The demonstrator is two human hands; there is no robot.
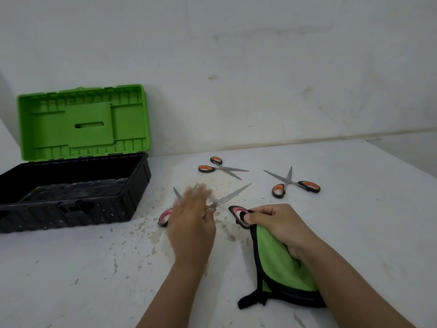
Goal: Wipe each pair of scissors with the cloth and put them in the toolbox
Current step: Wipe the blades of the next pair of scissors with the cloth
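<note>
Pink-handled scissors [227, 197] | right hand [279, 223] fingers grip handle, cloth [279, 268] | left hand [191, 218] flat above

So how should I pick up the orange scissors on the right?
Take the orange scissors on the right by the handle loops, which lie at the near end. Come in from the near side, toward the table's front edge. The blades are spread open and point away toward the wall, so your fingers stay clear of the tips.
</note>
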